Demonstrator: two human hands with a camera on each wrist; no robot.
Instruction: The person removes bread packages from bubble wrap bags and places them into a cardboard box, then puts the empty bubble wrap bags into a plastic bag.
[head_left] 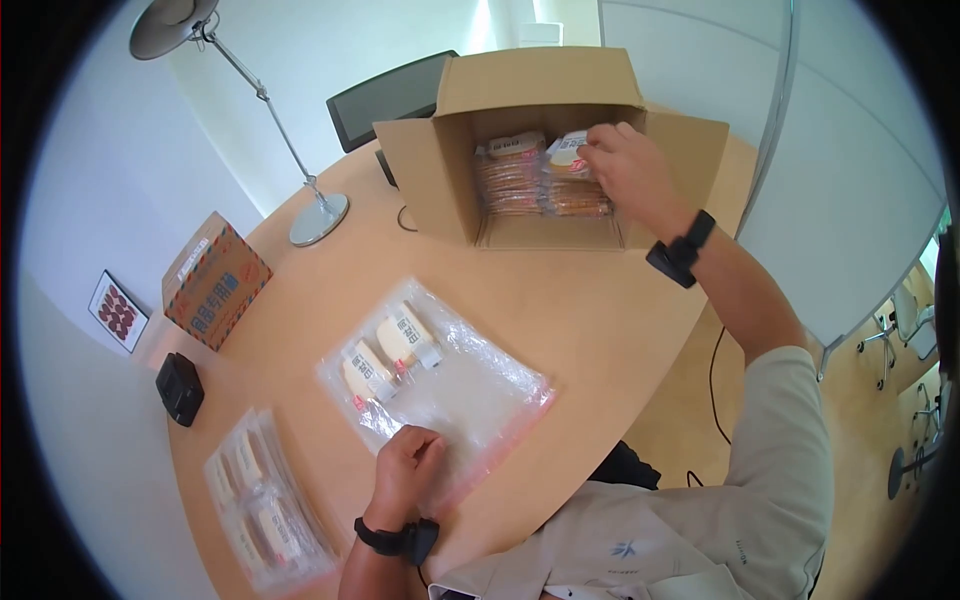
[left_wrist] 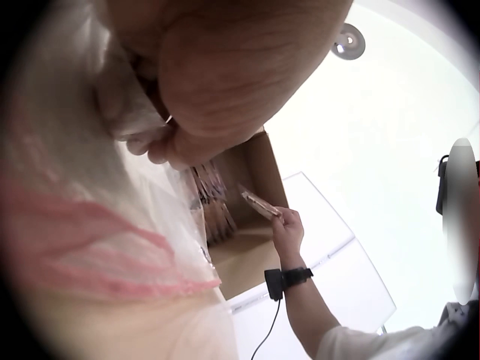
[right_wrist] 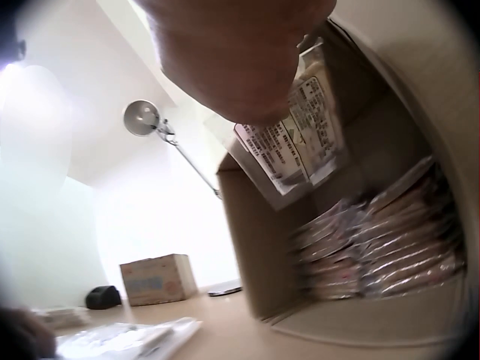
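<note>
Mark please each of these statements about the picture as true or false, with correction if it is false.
1. The right hand holds a packet at the open cardboard box. True.
2. The left hand is inside this box. False: it is at the large clear bag on the table.
3. The desk lamp stands right of the open box in the head view. False: it stands left of it.
4. Each wrist wears a black band. True.
</note>
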